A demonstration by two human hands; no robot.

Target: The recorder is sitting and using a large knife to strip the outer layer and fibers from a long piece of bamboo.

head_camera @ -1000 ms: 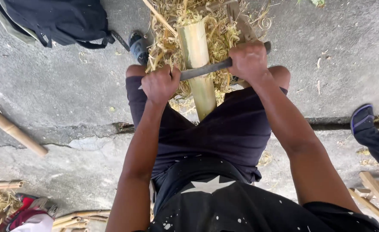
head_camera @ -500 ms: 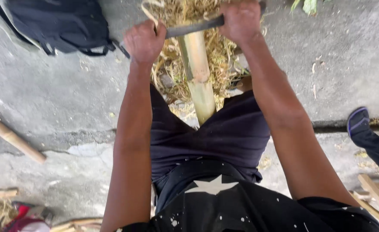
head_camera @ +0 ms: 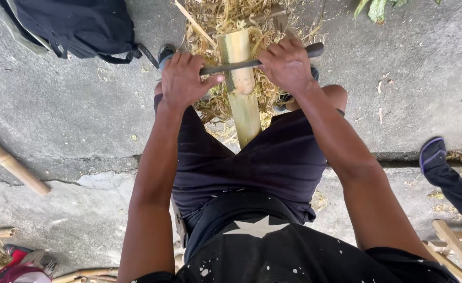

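Bamboo pole (head_camera: 241,89) sits between your knees, running away from you: near end tucked under your shorts (head_camera: 252,162), far end out past your hands in the shavings pile (head_camera: 231,21).

Long axis is roughly straight ahead, tilted slightly left at the far end. Exposed face is pale yellow, with a greener strip just beyond the blade.

Dark two-handled blade (head_camera: 241,64) lies crosswise on the pole, roughly square to its axis, right end a bit farther from you than the left.

Left hand (head_camera: 185,78) is clamped on the left end of the blade, fingers wrapped over. Right hand (head_camera: 286,65) is clamped on the right end, its black handle tip poking out past your knuckles. Hands are apart, one on each side of the pole, with the pole between them.

Progress, as a judgement: the heap of loose fibre beyond your hands suggests a good deal of scraping is done. The face nearer you looks clean and pale; the greenish patch ahead of the blade looks unfinished. Underside is hidden, so I can't tell its state.

Further out: black backpack (head_camera: 68,23) to the left beyond your left hand, another bamboo length (head_camera: 11,162) on the concrete floor (head_camera: 73,115) to your left, and someone else's foot in a blue sandal (head_camera: 433,152) off to your right.
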